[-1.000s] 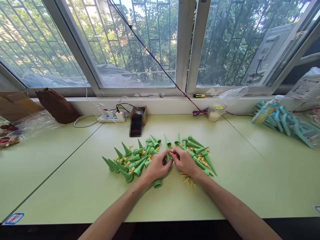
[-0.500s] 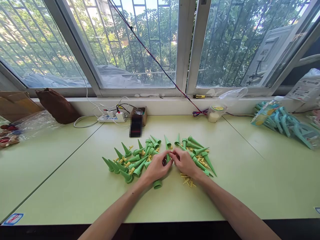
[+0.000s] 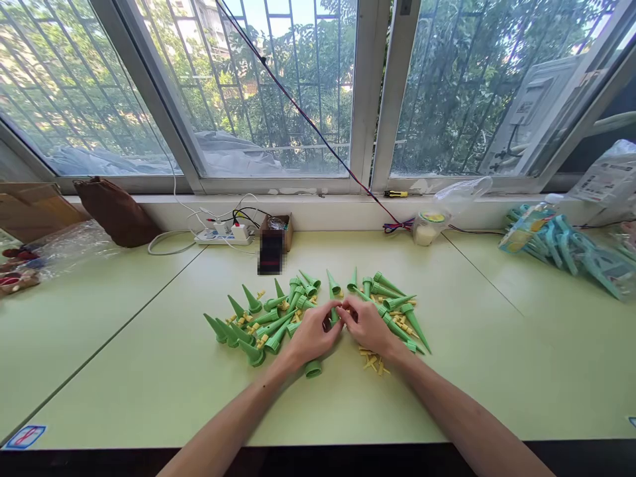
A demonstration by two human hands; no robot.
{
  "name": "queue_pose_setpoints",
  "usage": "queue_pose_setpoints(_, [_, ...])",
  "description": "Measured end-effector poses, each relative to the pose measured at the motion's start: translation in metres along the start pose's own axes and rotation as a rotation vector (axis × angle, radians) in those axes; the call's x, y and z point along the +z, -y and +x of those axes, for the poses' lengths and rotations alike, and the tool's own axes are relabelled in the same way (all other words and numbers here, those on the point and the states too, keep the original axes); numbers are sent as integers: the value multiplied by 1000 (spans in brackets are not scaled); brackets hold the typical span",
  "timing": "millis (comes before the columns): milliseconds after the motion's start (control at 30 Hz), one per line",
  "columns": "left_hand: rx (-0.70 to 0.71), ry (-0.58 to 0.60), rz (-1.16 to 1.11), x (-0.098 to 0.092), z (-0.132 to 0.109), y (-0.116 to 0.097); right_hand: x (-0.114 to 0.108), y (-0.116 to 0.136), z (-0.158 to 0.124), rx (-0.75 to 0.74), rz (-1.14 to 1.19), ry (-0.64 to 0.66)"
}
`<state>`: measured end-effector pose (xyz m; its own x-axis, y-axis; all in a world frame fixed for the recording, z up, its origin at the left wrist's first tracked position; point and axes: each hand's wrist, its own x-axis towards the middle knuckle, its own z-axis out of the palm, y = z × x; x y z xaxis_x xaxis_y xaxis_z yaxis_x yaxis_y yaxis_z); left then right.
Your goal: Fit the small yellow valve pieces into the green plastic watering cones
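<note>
My left hand [image 3: 314,332] is closed round a green plastic spike [image 3: 333,314], whose ribbed body shows between thumb and fingers. Against its side, the fingertips of my right hand [image 3: 368,326] are pinched together; what they hold is hidden, though small yellow valve pieces lie close by. Left of my hands spreads a heap of green cone-shaped spikes [image 3: 273,317] mixed with yellow pieces [image 3: 262,341]. More green spikes [image 3: 418,327] lie to the right. Below my right wrist is a small pile of yellow pieces [image 3: 373,362]. One green cap [image 3: 313,369] rests under my left wrist.
Along the window side stand a power strip [image 3: 223,234] with cables, a small cardboard box [image 3: 284,228] behind a blurred dark object [image 3: 271,252], and a bagged jar [image 3: 427,228]. Teal plastic parts [image 3: 566,245] and a bottle [image 3: 529,225] lie far right, a brown bag [image 3: 116,212] far left.
Both hands stay almost in the same place with the green spike between them. The whole view has shifted very slightly; the heaps look the same.
</note>
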<state>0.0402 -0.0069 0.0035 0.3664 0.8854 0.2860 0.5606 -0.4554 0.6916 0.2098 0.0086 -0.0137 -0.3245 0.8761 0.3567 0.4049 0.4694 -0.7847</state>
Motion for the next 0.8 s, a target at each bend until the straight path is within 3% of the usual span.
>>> queue_pose_setpoints(800, [6, 1, 6, 1, 1, 2, 0, 1, 0, 5, -20, 1])
